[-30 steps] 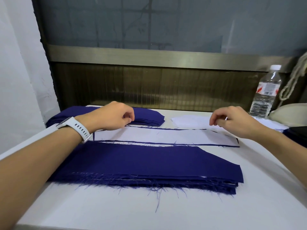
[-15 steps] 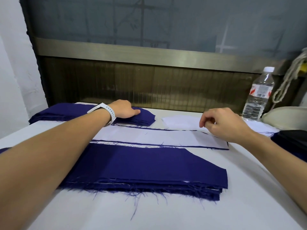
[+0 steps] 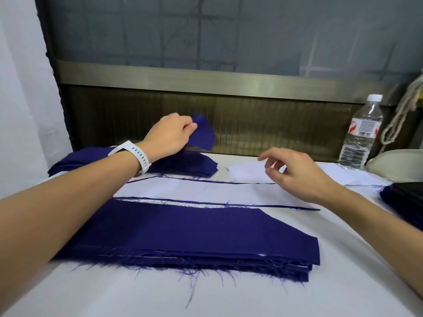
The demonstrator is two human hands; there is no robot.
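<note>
My left hand (image 3: pixel 169 136), with a white watch at the wrist, pinches a dark blue fabric piece (image 3: pixel 203 133) and holds its end lifted above the far stack of blue pieces (image 3: pixel 183 164). My right hand (image 3: pixel 295 171) hovers with relaxed, spread fingers over the right end of a white lining strip with blue edges (image 3: pixel 194 191), holding nothing. A thick stack of long blue fabric panels (image 3: pixel 194 232) with frayed edges lies in front of the strip.
The white table (image 3: pixel 229 298) ends at a brown ribbed wall panel (image 3: pixel 263 124). A water bottle (image 3: pixel 361 133) stands at the back right beside a rope and a cream object (image 3: pixel 398 160). More white pieces (image 3: pixel 247 171) and dark fabric (image 3: pixel 405 197) lie right.
My left hand has lifted one blue piece off the far stack. My right hand has opened its fingers and risen slightly from the white strip.
</note>
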